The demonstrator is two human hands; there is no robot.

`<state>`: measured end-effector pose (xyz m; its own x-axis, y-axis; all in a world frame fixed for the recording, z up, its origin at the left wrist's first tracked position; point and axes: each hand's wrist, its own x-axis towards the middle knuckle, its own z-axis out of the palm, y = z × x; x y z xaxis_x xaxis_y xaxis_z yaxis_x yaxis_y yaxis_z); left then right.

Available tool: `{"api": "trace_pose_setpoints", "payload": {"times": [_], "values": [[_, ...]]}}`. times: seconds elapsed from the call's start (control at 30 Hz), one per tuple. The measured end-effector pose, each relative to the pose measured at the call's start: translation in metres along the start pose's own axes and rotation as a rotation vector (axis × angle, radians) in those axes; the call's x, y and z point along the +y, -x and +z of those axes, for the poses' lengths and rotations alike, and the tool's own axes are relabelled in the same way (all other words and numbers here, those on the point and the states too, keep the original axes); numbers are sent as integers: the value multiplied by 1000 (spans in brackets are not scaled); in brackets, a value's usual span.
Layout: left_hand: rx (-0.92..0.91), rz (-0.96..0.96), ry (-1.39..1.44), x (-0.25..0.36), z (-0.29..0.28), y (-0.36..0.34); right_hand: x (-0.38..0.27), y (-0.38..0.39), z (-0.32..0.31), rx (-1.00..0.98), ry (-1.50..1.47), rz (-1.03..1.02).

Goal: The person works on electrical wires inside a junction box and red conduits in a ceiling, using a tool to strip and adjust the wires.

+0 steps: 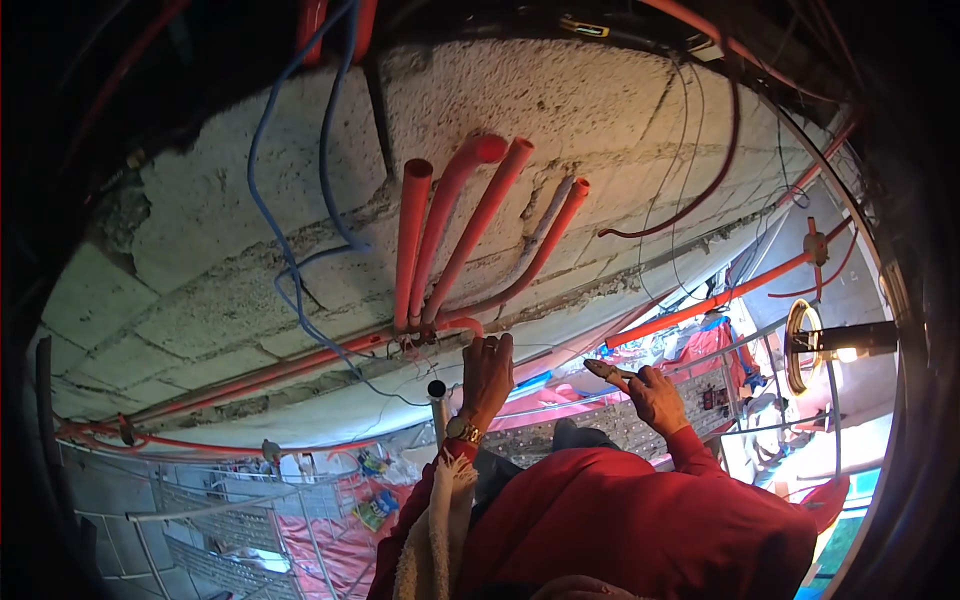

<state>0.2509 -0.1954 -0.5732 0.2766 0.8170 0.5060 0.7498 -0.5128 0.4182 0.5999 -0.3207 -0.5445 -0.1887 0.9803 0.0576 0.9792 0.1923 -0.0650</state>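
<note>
My left hand [487, 380], with a gold watch [463, 430] at the wrist, is raised right below the mouth of a short bent orange pipe [463, 323]. Its fingers are closed there; what they grip is hidden. Thin wire [545, 347] runs off to the right close by the fingers. In my right hand [657, 400] is a pair of pliers [606, 373], jaws pointing up and left. Several orange conduit pipes [480, 230] with open ends rise in front of the rough block wall [580, 110], just above my left hand.
A metal post [438, 395] stands upright beside my left wrist. Blue hose [262, 180] hangs down the wall at left. One long orange pipe [715, 300] slants across the right. Scaffold rails [210, 508] and perforated planks [590, 437] lie below, with pink sheeting [325, 545] under them.
</note>
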Motion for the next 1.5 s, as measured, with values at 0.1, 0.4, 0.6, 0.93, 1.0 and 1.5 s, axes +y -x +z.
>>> {"api": "trace_pose_setpoints", "payload": {"times": [0.1,0.4,0.6,0.93,1.0,1.5], "values": [[-116,42,168,-20,-17,-2,3,3,-4,48,-8,-1],[-264,6,283,-15,-69,1,31,25,-22,114,78,118],[-399,-62,176,14,-78,-12,32,47,-29,-29,69,169],[-255,-295,227,-1,-53,-10,39,56,30,-36,-4,177],[-208,-345,189,2,-52,-18,32,53,32,9,-315,244],[19,-444,340,-27,-63,-48,-11,32,54,34,-1104,169]]}}
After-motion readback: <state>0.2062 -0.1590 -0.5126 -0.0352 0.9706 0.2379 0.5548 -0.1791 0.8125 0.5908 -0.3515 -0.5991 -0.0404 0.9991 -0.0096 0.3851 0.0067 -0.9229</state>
